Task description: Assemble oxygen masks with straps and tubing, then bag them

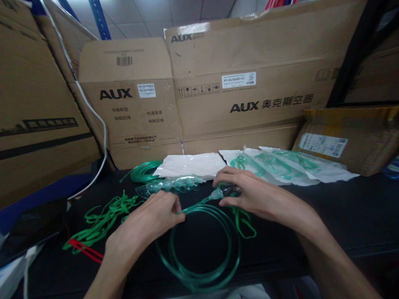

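Note:
Loops of clear green tubing [231,245] hang and lie in front of me, over the black table. My left hand [156,219] is closed in a pinch on the tubing at the top of the coil. Curled around a clear mask [229,190] is my right hand [249,189], which hides much of it. A pale green connector [215,194] joins the mask to the tubing's end. Below the right hand dangles a green elastic strap [245,224]. Several stacked clear masks [177,184] lie just beyond the left hand.
A pile of green straps [107,218] and a red strip-like item [85,250] lie left. At the back are another tubing coil [145,171], white packets [193,165] and see-through packets with green contents [280,166]. Cardboard [205,112] walls the rear; a taped box [349,137] stands right.

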Action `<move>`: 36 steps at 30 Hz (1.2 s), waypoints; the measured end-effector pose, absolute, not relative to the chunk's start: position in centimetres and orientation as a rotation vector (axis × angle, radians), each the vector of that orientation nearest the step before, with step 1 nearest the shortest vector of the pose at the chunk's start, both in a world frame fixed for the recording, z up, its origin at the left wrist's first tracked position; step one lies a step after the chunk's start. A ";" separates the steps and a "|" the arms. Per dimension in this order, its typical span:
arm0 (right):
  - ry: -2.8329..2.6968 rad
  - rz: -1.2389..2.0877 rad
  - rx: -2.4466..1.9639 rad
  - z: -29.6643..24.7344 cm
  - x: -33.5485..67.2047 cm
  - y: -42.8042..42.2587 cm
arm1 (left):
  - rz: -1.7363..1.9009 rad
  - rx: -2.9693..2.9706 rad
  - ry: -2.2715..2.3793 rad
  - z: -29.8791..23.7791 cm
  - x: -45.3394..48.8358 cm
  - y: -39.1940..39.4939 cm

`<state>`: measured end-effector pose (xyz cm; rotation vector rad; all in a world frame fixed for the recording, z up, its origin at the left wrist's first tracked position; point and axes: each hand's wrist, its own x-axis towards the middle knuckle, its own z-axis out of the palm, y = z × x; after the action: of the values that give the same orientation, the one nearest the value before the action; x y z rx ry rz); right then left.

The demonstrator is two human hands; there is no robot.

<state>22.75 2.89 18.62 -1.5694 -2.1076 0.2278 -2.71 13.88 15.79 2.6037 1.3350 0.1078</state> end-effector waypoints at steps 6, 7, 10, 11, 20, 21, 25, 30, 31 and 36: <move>-2.201 0.314 -1.451 18.5 22.8 3.2 | 0.159 2.636 1.326 15.7 -1.8 13.9; -2.214 0.328 -1.440 18.6 22.8 3.2 | 0.165 2.625 1.294 15.7 -1.7 13.9; -2.225 0.370 -1.442 18.9 22.9 2.8 | 0.153 2.594 1.196 16.0 -1.7 13.6; -2.215 0.381 -1.465 19.0 22.9 2.7 | 0.149 2.585 1.173 16.1 -1.7 13.4; -2.154 0.311 -1.804 17.5 22.0 2.7 | 0.162 2.501 1.095 17.7 -1.4 11.7; -2.141 0.287 -1.803 17.5 21.8 2.7 | 0.162 2.516 1.108 17.6 -1.5 11.7; -2.097 0.221 -1.778 17.9 21.4 2.2 | 0.184 2.577 1.136 16.6 -1.7 12.1; -2.071 0.197 -1.749 18.5 21.6 1.4 | 0.184 2.580 1.229 16.1 -1.6 12.1; -2.077 0.208 -1.741 18.5 21.7 1.3 | 0.193 2.565 1.258 16.1 -1.6 11.9; -2.088 0.286 -1.734 18.7 21.7 0.7 | 0.199 2.521 1.319 16.4 -0.8 11.3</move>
<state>21.65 0.67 18.73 -1.7342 -2.0879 0.2864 -0.84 11.34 16.42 2.5209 1.3190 0.1987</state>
